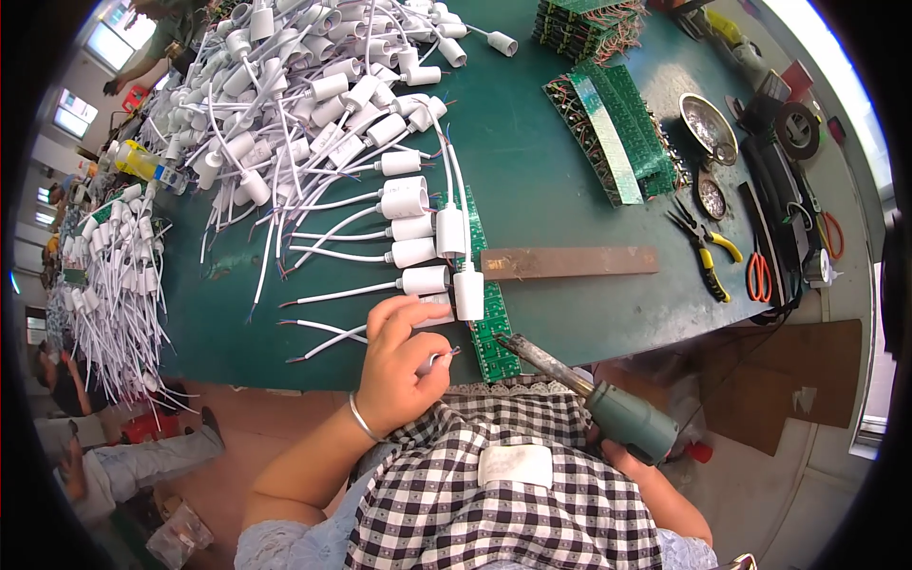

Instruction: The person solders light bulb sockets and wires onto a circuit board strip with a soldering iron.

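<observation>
Pinching a thin solder wire (445,355), the left hand (404,366) rests beside the green circuit strip (492,328); the right hand (622,454) grips a soldering iron (570,380) over the near surface (551,190) edge.

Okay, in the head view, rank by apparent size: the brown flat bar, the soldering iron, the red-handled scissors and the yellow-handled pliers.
1. Brown flat bar
2. Soldering iron, though it is nearest the camera, so unsure
3. Yellow-handled pliers and red-handled scissors look about alike; not ranked.

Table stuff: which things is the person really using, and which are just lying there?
In use: soldering iron in right hand; thin wire pinched by left hand; green circuit board; white holder.

Lying about: orange scissors; yellow-handled pliers; tape roll; stacked boards.
</observation>
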Demonstrator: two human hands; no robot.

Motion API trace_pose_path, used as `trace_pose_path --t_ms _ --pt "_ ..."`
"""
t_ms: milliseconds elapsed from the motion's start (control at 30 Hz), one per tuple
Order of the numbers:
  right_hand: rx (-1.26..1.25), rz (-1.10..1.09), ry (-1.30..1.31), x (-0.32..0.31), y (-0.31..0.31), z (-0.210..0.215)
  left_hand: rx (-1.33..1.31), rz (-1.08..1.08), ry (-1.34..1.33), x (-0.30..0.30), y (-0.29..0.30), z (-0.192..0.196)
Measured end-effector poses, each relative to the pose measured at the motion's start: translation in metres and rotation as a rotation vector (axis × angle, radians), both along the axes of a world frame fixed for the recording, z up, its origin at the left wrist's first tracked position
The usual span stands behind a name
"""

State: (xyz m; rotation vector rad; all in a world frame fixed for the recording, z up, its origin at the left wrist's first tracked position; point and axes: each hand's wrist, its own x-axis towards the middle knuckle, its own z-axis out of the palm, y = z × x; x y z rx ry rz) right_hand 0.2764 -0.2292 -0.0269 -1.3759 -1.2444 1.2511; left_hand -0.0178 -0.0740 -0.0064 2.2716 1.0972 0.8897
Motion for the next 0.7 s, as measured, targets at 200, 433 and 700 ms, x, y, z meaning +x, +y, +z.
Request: trace_pose_path --t_ms 200,433,700 --pt "0.008 -0.020 0.048 -0.004 0.001 0.004 0.020 0.090 0.097 0.014 -0.014 0.016" --pt "-0.014 -0.043 0.163 -0.006 0.000 0.001 0.008 0.179 0.075 0.024 -0.012 -0.002" --pt "-0.127 -0.067 0.238 -0.015 0.024 0.002 0.015 0.033 -0.121 0.014 -0.008 0.000"
